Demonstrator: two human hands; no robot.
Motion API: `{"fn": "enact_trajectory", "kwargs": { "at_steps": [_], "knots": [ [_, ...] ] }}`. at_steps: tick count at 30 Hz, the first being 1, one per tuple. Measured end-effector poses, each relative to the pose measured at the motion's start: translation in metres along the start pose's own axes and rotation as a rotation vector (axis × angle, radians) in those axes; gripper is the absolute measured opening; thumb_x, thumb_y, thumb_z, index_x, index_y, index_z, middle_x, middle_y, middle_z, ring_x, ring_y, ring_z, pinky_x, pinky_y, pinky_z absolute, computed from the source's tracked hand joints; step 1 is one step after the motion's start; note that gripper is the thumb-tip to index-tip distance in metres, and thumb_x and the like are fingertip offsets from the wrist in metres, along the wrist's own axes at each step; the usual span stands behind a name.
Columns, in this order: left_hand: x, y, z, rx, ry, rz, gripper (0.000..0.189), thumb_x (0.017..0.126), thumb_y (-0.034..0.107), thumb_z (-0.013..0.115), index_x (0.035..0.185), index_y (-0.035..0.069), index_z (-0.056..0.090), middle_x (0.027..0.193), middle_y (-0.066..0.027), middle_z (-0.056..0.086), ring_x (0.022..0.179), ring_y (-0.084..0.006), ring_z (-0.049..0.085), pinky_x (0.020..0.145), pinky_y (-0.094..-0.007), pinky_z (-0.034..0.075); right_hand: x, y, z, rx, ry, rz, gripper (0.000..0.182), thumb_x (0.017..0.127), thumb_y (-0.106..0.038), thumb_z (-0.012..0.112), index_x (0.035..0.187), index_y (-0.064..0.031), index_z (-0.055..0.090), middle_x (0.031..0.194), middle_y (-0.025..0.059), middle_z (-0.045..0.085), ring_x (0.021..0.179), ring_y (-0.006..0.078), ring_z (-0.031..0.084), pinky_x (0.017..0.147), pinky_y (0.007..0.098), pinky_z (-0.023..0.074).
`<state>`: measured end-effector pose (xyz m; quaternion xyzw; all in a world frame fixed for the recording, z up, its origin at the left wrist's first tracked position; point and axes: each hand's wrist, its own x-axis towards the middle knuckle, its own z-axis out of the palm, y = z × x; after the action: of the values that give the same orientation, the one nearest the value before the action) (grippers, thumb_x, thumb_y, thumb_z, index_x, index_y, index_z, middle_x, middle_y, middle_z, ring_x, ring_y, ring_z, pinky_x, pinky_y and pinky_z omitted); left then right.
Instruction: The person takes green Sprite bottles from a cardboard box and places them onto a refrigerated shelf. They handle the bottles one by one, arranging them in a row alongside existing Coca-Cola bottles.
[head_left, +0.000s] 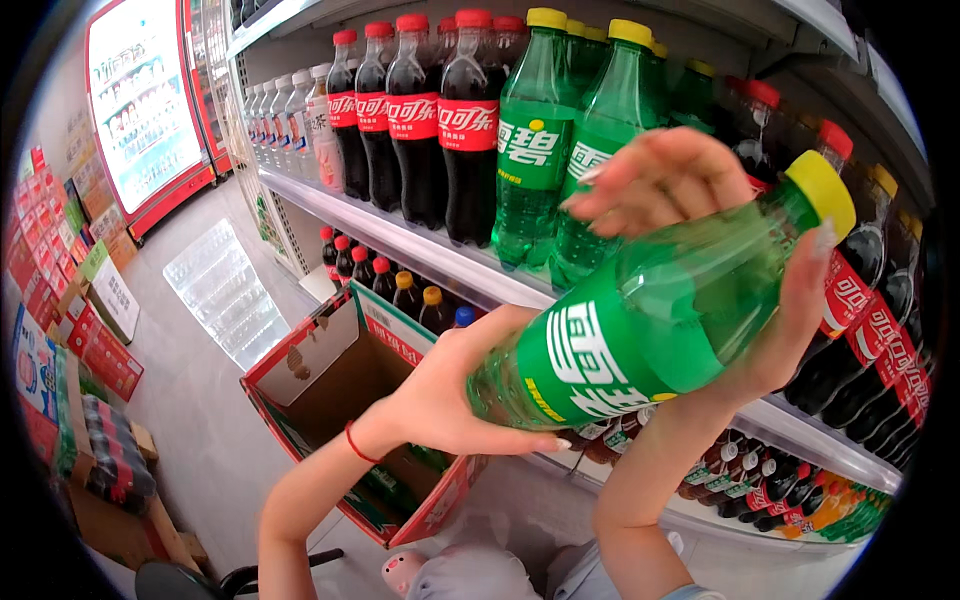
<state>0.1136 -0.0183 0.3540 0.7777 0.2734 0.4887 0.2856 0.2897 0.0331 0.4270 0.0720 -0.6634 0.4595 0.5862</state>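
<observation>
A large green Sprite bottle (600, 337) with a yellow cap is held tilted before the shelf, its cap towards the upper right. My left hand (457, 390), with a red cord on the wrist, grips the bottle's base. Behind the bottle's shoulder and neck my right hand (780, 300) curves, its thumb by the cap and its other fingers raised and apart; the bottle hides part of this hand. Upright on the shelf behind stand a Sprite bottle (534, 150) and a Coca-Cola bottle (471, 135), among several others.
Below my left arm an open cardboard box (300, 360) holds some green bottles. The shelf edge (390, 225) runs behind the hands, with smaller bottles on the tier below. Stacked boxes (97, 345) stand at the left, and a lit drinks cooler (142, 105) farther back.
</observation>
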Motion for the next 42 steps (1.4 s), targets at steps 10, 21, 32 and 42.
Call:
{"fn": "enact_trajectory", "kwargs": {
  "at_steps": [10, 21, 32, 42],
  "knots": [
    [-0.014, -0.013, 0.008, -0.043, 0.125, -0.049, 0.067, 0.064, 0.017, 0.08, 0.118, -0.003, 0.047, 0.108, -0.012, 0.057, 0.099, -0.0195, 0.058, 0.089, -0.0321, 0.044, -0.008, 0.023, -0.029, 0.331, 0.019, 0.015, 0.019, 0.085, -0.024, 0.045, 0.077, -0.0084, 0.039, 0.071, 0.0076, 0.047, 0.073, 0.025, 0.051, 0.08, 0.0381, 0.0441],
    [-0.038, -0.032, 0.001, -0.722, -0.133, -0.465, 0.069, 0.068, 0.015, 0.076, 0.126, -0.002, 0.044, 0.113, -0.0059, 0.056, 0.103, -0.0119, 0.052, 0.092, -0.0285, 0.041, -0.008, 0.043, -0.018, 0.555, 0.016, -0.071, 0.028, 0.082, -0.025, 0.046, 0.096, -0.0006, 0.045, 0.076, 0.0183, 0.057, 0.072, 0.0305, 0.058, 0.073, 0.0404, 0.0483],
    [-0.051, -0.068, 0.006, -1.09, -0.026, -0.458, 0.086, 0.062, 0.034, 0.078, 0.126, -0.003, 0.036, 0.1, -0.0194, 0.058, 0.087, -0.0308, 0.061, 0.068, -0.0405, 0.052, -0.01, 0.025, 0.004, -0.108, -0.193, 0.295, 0.08, 0.06, -0.011, 0.083, 0.127, 0.0008, 0.041, 0.11, 0.0086, 0.056, 0.1, 0.0141, 0.054, 0.089, 0.0303, 0.0428],
    [-0.022, -0.043, 0.013, -0.667, 0.102, -0.445, 0.042, 0.089, 0.016, 0.055, 0.125, 0.002, 0.039, 0.109, -0.0139, 0.055, 0.079, -0.0196, 0.061, 0.063, -0.0276, 0.051, -0.017, -0.006, -0.004, -0.501, 0.423, -0.073, 0.066, 0.054, -0.003, 0.081, 0.112, 0.0045, 0.051, 0.102, 0.0129, 0.061, 0.09, 0.0195, 0.061, 0.081, 0.0306, 0.0491]
  ]
}}
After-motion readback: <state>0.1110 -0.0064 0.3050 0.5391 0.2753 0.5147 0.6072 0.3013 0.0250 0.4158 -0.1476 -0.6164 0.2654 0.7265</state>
